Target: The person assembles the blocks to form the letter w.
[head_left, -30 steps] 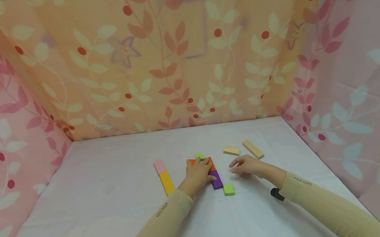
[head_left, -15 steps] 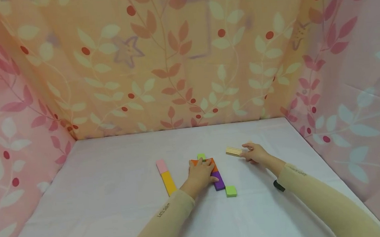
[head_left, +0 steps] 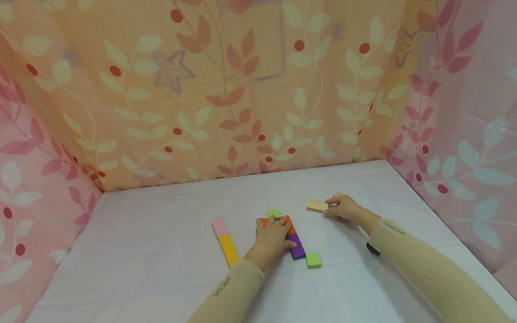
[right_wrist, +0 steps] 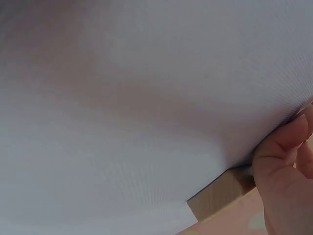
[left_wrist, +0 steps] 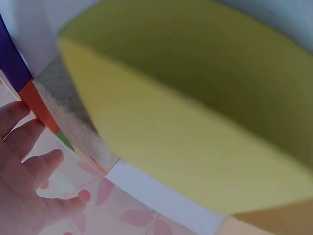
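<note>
My left hand (head_left: 271, 237) rests with spread fingers on a group of flat blocks, an orange block (head_left: 291, 225) and a purple block (head_left: 296, 247) showing beside it. A light green block (head_left: 274, 213) peeks out past its fingertips. Farther right, my right hand (head_left: 347, 209) pinches the right end of a striped wooden block (head_left: 317, 206) between thumb and fingers. Most of a plain wooden plank (head_left: 338, 194) is hidden behind that hand. In the right wrist view, a wooden block end (right_wrist: 220, 196) shows beside the thumb.
A second light green block (head_left: 313, 260) lies at the purple block's near end. To the left, a pink block (head_left: 219, 227) and a yellow block (head_left: 229, 251) form a line. White cloth (head_left: 134, 270) covers the table, and patterned curtains (head_left: 242, 81) enclose it.
My right hand has moved away from me and slightly right, from over the cloth to the striped wooden block, and its fingers have closed on the block's end. My left hand stays put.
</note>
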`<state>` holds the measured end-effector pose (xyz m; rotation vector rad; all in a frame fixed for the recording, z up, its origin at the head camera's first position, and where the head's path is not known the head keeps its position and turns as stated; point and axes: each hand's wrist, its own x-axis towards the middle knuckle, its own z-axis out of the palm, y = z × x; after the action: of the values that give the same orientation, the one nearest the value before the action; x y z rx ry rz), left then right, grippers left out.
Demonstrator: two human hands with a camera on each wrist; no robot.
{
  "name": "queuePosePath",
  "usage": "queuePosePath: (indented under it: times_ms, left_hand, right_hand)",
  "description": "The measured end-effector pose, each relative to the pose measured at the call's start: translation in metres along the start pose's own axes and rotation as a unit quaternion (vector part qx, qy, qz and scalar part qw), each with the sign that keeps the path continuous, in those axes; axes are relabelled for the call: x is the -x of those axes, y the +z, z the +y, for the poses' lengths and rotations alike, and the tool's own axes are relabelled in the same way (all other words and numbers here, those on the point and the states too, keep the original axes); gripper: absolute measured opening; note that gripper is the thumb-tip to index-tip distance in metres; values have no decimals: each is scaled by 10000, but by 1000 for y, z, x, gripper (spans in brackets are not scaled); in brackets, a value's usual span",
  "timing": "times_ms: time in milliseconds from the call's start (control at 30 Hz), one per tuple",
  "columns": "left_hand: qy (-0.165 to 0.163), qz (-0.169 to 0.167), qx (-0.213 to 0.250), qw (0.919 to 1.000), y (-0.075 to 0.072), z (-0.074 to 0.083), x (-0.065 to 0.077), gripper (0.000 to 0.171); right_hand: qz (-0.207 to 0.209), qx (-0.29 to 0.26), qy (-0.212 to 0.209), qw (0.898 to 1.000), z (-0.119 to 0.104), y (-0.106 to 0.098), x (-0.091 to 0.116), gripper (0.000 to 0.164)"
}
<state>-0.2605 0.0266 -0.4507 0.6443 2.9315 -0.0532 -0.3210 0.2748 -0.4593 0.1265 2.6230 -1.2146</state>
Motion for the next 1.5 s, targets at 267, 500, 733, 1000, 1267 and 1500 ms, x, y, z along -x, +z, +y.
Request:
queuePosePath:
  times_ms: [267,500,733,1000,1267,1500]
  left_hand:
    - [-6,-8,108,9999,-2,-1,2,70]
    - [-29,-52,-5,10000,-2,0,3,70]
    - [-23,-20,-27,10000,-2,0,3,69]
    - [19,-1,13,10000,-4,0,5,68]
    - [37,24,24,10000,-3,-1,5,68]
    - [34,-33,14,10000,-3,-1,4,69]
  right_hand:
    - [225,-69,-26,9997,-3,2,1,51]
    - [115,-675,-20,9977,-2,-2,11,46]
    - [-211,-2289,148,9731,-1,-10,24,46]
    - [-368,-2254,62,9736,2,-14,27,52]
    - [-675,-2038,105,9766,-1,-8,33,43]
    - [-882,-1862,63,9785,-3,1,41,39]
